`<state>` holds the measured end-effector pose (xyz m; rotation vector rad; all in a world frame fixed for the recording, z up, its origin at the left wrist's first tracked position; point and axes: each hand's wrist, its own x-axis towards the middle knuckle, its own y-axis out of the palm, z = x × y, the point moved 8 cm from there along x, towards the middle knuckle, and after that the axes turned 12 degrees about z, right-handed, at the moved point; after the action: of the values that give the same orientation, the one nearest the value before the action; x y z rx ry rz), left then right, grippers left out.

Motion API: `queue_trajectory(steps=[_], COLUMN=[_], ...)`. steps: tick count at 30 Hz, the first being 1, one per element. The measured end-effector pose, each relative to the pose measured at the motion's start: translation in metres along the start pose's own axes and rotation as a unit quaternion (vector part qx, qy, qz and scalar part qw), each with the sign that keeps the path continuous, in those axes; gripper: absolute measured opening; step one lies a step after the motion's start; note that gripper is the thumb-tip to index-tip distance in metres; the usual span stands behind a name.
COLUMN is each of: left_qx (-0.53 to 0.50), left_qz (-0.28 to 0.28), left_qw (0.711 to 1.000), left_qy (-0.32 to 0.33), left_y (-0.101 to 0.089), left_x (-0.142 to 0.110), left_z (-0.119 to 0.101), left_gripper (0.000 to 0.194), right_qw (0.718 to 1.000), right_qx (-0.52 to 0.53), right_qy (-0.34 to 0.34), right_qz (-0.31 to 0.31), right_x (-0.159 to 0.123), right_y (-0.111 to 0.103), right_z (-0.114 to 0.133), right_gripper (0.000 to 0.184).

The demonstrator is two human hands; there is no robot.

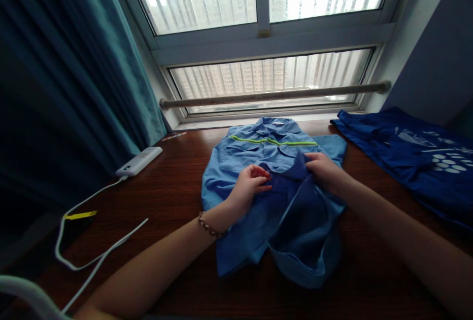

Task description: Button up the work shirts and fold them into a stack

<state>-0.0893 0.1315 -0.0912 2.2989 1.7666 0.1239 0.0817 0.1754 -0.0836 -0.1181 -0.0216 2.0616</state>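
A light blue work shirt (254, 155) with a yellow-green reflective stripe across the chest lies on the dark wooden table (173, 196), collar toward the window. Its lower part is folded up, showing the darker inside. My left hand (249, 184), with a bead bracelet on the wrist, is closed, pinching the folded fabric near the shirt's middle. My right hand (323, 167) grips the same raised fold from the right side.
A dark blue printed garment (410, 150) lies at the right. A white power bank (139, 160) with a white cable (84, 241) sits at the left, near a teal curtain (70, 73). A window with a rail (273, 94) runs behind the table.
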Motion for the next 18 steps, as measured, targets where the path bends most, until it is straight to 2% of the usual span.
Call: queue_trajectory(steps=[1, 3, 5, 7, 9, 10, 12, 14, 18], left_qx=[0.040, 0.141, 0.266, 0.381, 0.459, 0.482, 0.504, 0.510, 0.500], left_qz=[0.028, 0.110, 0.213, 0.285, 0.297, 0.284, 0.251, 0.245, 0.310], left_qw=[0.999, 0.983, 0.937, 0.872, 0.825, 0.815, 0.811, 0.810, 0.803], left_qy=[0.012, 0.044, 0.076, 0.113, 0.143, 0.152, 0.156, 0.152, 0.097], left_y=[0.007, 0.027, 0.052, 0.070, 0.077, 0.075, 0.067, 0.059, 0.048], left_x=[-0.002, -0.009, -0.021, -0.034, -0.040, -0.041, -0.037, -0.033, -0.027], left_z=[-0.003, -0.010, -0.011, -0.006, -0.001, 0.001, 0.002, -0.004, -0.031], left_gripper=[0.014, 0.010, 0.010, 0.017, 0.022, 0.022, 0.019, 0.019, 0.010], right_qw=[0.996, 0.980, 0.966, 0.951, 0.937, 0.933, 0.932, 0.935, 0.945], right_qx=[0.075, 0.159, 0.200, 0.239, 0.274, 0.286, 0.297, 0.298, 0.288], right_qy=[0.020, 0.040, 0.047, 0.052, 0.055, 0.053, 0.047, 0.036, 0.005], right_qz=[-0.043, -0.110, -0.155, -0.190, -0.210, -0.212, -0.203, -0.187, -0.155], right_x=[0.003, 0.006, 0.006, 0.005, 0.003, 0.003, 0.003, 0.004, 0.005], right_y=[-0.018, -0.048, -0.070, -0.082, -0.086, -0.085, -0.081, -0.076, -0.071], right_z=[-0.007, -0.017, -0.023, -0.027, -0.028, -0.028, -0.026, -0.023, -0.016], right_gripper=[0.019, 0.016, 0.010, 0.010, 0.010, 0.009, 0.004, 0.005, 0.008])
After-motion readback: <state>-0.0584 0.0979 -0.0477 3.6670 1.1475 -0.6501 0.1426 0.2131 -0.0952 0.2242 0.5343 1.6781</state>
